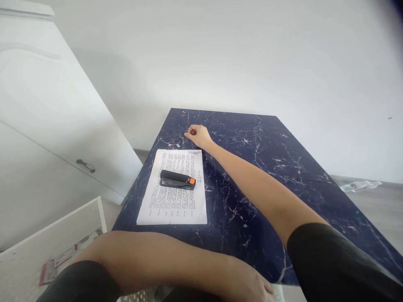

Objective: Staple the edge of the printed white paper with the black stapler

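My right hand (pixel 199 135) reaches across to the far left part of the dark blue marbled table (pixel 252 167). Its fingers are curled in toward the thumb; anything between them is too small to make out. Just left of it lies a small pale piece (pixel 178 145). Nearer to me are printed sheets of paper (pixel 171 209) with a black stapler (pixel 176 178) resting on top, its orange end pointing right. My left forearm crosses the table's near edge. My left hand (pixel 252 279) hangs low at the bottom of the view, with its fingers mostly hidden.
A white cabinet (pixel 63 105) with a dark handle (pixel 85 165) stands on the left. Below it is a white-framed rack (pixel 101 214) with red and white packets (pixel 59 260). The white wall (pixel 236 54) rises behind the table. A clear plastic bag (pixel 360 186) lies on the floor at right.
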Demonstrator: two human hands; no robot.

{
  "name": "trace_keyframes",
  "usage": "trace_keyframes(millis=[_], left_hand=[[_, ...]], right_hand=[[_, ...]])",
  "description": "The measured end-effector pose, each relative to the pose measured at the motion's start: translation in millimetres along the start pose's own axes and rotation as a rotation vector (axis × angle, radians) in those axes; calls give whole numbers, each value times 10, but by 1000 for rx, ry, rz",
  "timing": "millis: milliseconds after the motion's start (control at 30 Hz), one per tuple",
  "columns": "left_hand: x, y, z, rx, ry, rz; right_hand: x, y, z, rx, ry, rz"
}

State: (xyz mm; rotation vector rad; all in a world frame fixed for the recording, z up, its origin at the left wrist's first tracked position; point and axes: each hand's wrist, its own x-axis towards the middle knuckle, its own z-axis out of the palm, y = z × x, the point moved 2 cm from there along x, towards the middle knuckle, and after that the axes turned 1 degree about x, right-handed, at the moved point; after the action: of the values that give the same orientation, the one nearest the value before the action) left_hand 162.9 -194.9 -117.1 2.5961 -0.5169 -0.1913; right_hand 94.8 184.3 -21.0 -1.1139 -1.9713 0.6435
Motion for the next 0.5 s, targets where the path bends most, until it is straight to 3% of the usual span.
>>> trace_keyframes(millis=[67, 133, 233, 267, 333, 400, 500], left_hand=[[22, -33, 21, -42, -58, -96], [15, -36, 61, 10, -31, -42], [-50, -2, 138, 146, 136, 176], [-77, 8, 159, 187, 200, 213], [-119, 26, 179, 237, 289, 234], [-136, 45, 167, 257, 308, 222], [-132, 72, 108, 274, 264, 210]], right_hand=[[-241, 26, -179, -114, 29, -4], [-592, 120, -393, -188, 4, 7], [-1226, 312, -787, -238, -55, -4], [-1436, 364, -911, -305, -122, -62], [-1799, 454, -1155, -409, -125, -99], [-2046, 513, -1328, -483, -84, -80], [-2186, 534, -1398, -565, -70, -59]])
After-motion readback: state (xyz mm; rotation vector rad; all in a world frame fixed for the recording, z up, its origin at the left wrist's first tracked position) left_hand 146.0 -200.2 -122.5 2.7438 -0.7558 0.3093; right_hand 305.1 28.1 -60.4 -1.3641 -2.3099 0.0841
